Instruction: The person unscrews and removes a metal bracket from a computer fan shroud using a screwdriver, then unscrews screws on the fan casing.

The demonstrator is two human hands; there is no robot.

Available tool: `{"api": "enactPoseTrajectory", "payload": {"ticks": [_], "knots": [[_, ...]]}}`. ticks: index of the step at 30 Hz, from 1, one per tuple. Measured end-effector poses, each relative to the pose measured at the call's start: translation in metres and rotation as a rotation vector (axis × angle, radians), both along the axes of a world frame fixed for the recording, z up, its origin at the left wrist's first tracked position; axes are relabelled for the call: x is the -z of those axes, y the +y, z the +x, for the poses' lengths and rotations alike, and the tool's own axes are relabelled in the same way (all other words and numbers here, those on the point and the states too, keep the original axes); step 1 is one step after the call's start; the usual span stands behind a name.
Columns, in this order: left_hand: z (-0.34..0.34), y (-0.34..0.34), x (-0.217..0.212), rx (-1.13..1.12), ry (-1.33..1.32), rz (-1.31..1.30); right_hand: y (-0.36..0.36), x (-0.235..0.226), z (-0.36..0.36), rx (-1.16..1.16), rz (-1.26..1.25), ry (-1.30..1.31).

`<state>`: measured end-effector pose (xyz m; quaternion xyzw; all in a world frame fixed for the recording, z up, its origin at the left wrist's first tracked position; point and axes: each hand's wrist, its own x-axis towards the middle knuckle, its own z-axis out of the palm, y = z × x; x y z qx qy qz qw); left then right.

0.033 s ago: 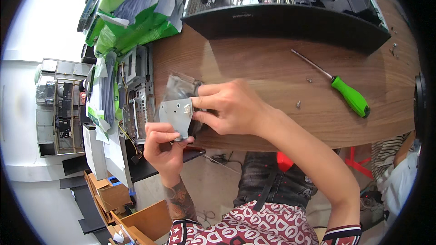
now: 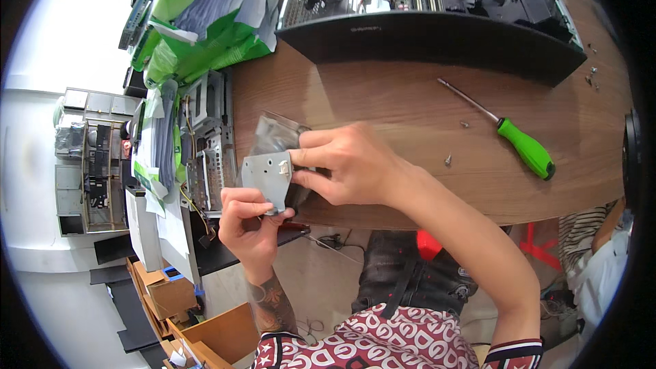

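Observation:
My left hand (image 2: 250, 231) pinches the lower corner of a flat grey metal bracket (image 2: 263, 172) between thumb and fingers. My right hand (image 2: 348, 164) is closed on the bracket's right edge, beside a small white clip. Behind the bracket shows a translucent dark plastic part (image 2: 277, 133); it cannot be made out whether the two are joined. All this is held just above the near left edge of the wooden table (image 2: 383, 109). To the right, a screwdriver (image 2: 525, 147) with a green handle lies near two loose screws (image 2: 448, 160).
An opened computer case (image 2: 430, 37) with a fan stands at the back. Several small screws (image 2: 591, 76) lie at the far right. Left are green-wrapped paper stacks (image 2: 212, 7) and a metal chassis frame (image 2: 212, 143). Another person's arm (image 2: 605, 229) shows at the right.
The whole view has shifted very slightly. Both hands keep the same grip on the bracket.

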<state>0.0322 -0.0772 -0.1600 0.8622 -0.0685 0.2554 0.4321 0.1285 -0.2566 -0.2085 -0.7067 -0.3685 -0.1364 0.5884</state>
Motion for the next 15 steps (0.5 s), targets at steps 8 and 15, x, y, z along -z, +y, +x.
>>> {"api": "enactPoseTrajectory", "payload": {"ticks": [8,15], "knots": [[-0.007,-0.010,0.005,-0.049,-0.116,0.356,-0.003,0.005,0.001,0.038,0.014,-0.071],[0.002,-0.013,-0.020,-0.013,-0.102,0.568,-0.006,0.005,0.004,0.068,0.002,-0.104]]}}
